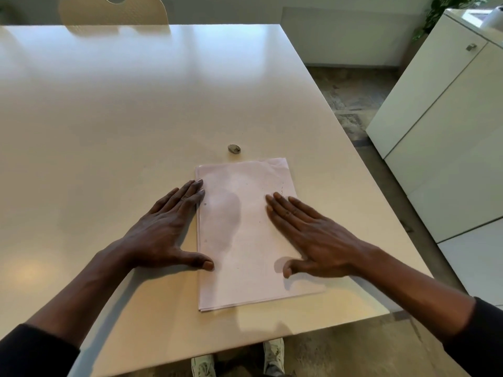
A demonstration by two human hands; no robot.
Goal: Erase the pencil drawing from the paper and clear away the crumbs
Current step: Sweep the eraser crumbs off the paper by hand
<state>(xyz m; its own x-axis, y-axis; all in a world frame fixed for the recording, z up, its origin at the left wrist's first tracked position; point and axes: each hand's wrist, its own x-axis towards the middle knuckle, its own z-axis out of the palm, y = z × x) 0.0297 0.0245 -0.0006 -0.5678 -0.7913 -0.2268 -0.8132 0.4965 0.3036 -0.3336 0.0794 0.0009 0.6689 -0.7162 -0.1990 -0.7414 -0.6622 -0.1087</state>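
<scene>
One wide pale table (pixel 136 104) carries everything, with a white cabinet (pixel 449 118) off to the right and one chair back (pixel 114 12) at the far edge. On the near part lies one thin stack of paper (pixel 245 240), several sheets by its edges; the top sheet shows only a faint grey smudge, so the drawing looks mostly erased. Two hands press it flat, probably to steady it or to sweep it: the left hand (pixel 163 235) rests on the table with fingertips and thumb touching the paper's left edge, the right hand (pixel 313 235) lies across its right side. Each grip is spread wide and holds nothing. One small eraser (pixel 234 148) sits just beyond the paper's far edge. A few dark crumbs (pixel 282 189) dot the sheet near the right fingertips.
</scene>
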